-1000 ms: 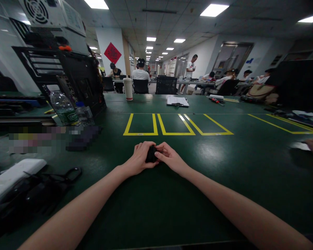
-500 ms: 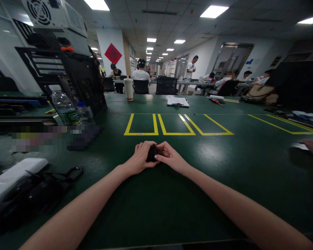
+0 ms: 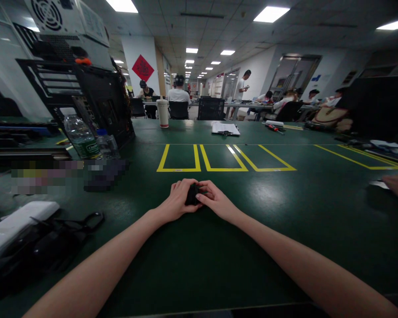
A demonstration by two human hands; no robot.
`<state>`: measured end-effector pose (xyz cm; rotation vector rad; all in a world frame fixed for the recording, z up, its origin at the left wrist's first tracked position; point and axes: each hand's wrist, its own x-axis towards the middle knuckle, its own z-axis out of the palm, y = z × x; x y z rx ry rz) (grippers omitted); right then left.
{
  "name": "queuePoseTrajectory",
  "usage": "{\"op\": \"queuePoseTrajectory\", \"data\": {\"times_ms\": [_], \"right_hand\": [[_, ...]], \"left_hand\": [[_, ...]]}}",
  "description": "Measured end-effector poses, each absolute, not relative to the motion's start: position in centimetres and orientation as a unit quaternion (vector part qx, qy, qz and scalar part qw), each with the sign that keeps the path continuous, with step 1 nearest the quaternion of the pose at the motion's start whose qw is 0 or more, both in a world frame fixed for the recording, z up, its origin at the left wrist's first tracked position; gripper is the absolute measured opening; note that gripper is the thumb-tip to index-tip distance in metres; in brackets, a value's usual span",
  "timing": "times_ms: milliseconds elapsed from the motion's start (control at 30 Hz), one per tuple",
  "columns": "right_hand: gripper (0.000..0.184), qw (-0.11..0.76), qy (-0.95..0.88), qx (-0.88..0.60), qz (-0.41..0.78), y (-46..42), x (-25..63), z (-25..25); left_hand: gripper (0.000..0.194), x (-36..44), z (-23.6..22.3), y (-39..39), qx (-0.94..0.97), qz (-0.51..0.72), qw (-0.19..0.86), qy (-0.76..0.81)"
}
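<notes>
Thumb nudged toward twelve, the right hand, its pinch unclear, fingers the black object at three o'clock; left hand, clasping from nine, must stay steady.

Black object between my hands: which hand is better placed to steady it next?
Probably the left. The left hand wraps the black object, fingers over the far side and thumb along the near side. The right hand seems to meet only its right side, with the fingertips.
</notes>
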<state>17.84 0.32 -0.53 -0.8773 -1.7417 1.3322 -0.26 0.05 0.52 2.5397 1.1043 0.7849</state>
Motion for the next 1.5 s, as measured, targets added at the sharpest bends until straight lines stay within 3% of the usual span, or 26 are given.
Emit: {"op": "queuePoseTrajectory", "data": {"times_ms": [367,900,1100,1500], "right_hand": [[0.018,0.401,-0.671,-0.316,0.537,0.51,17.87,-0.73],[0.019,0.401,-0.684,-0.318,0.520,0.48,18.01,-0.77],[0.028,0.381,-0.699,-0.343,0.499,0.18,17.91,-0.40],[0.015,0.403,-0.679,-0.321,0.523,0.61,17.70,-1.08]], "left_hand": [[0.052,-0.12,0.43,0.09,0.873,0.276,0.123,0.382],[0.049,-0.29,1.05,-0.28,0.874,0.272,0.144,0.375],[0.050,-0.36,1.02,-0.27,0.875,0.266,0.149,0.377],[0.051,-0.28,0.64,-0.03,0.875,0.279,0.130,0.374]]}}
